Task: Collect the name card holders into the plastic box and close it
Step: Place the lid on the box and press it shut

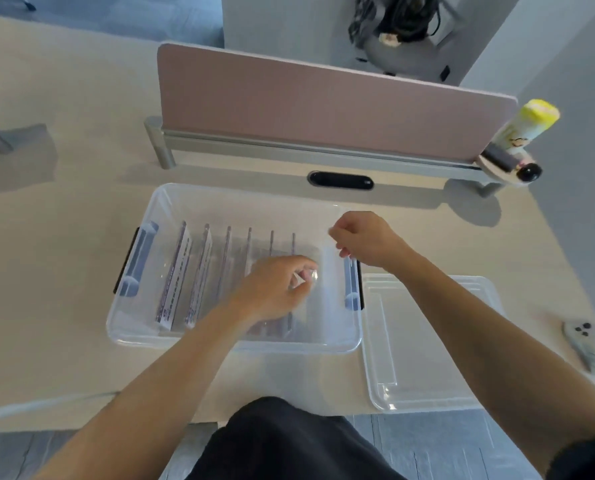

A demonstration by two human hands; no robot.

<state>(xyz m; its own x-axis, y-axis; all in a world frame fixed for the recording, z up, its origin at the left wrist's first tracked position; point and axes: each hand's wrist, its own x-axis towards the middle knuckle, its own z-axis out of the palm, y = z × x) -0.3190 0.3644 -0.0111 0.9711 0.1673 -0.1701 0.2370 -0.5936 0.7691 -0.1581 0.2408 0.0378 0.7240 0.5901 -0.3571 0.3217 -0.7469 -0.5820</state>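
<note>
A clear plastic box (140, 327) stands open on the table in front of me. Several transparent name card holders (185, 271) stand in a row inside it, upright and side by side. One more clear holder (327, 268) is at the right end of the row, inside the box. My left hand (275, 289) pinches its near end and my right hand (362, 240) pinches its far end. The box's clear lid (427, 341) lies flat on the table just right of the box.
A pink desk divider (324, 102) runs along the back, with a black cable slot (340, 180) before it. A yellow-capped bottle (524, 129) and a dark item stand at the divider's right end. A small grey remote-like object (587, 344) lies at the right table edge.
</note>
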